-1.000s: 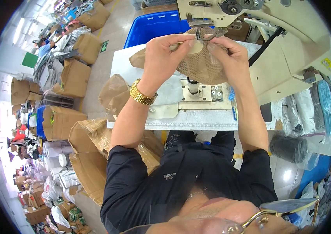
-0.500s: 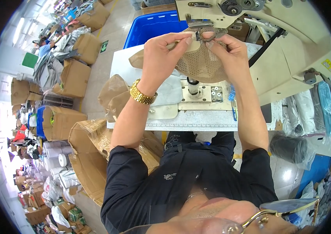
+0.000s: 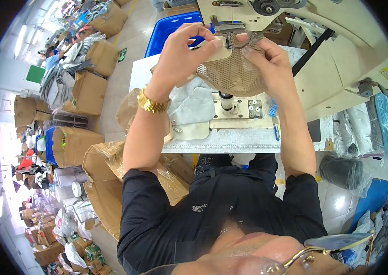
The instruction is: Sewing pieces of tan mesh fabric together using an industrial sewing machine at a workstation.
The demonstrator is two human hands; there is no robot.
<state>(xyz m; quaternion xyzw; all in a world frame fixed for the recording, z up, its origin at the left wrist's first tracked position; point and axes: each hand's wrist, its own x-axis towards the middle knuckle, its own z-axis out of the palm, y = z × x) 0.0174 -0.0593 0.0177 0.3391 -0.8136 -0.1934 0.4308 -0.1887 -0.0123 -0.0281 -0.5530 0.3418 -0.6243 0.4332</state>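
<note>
Pinching tan open-mesh fabric piece (image 3: 231,73) w/ bare R hand (image 3: 269,57), nr needle area of big cream-coloured metal sewing machine (image 3: 340,87); touching or nearly touching smooth beige rounded panel (image 3: 221,54) at mesh's L w/ thumb of bare L hand (image 3: 182,55), can't tell finger grip; wearing gold metal-link wristband (image 3: 153,102); working over white rectangular worktop (image 3: 230,141) w/ crumpled pale-grey cloth (image 3: 194,105), L of upright metal post (image 3: 226,103), w/ blue plastic bin (image 3: 158,39) beyond far L edge
</note>
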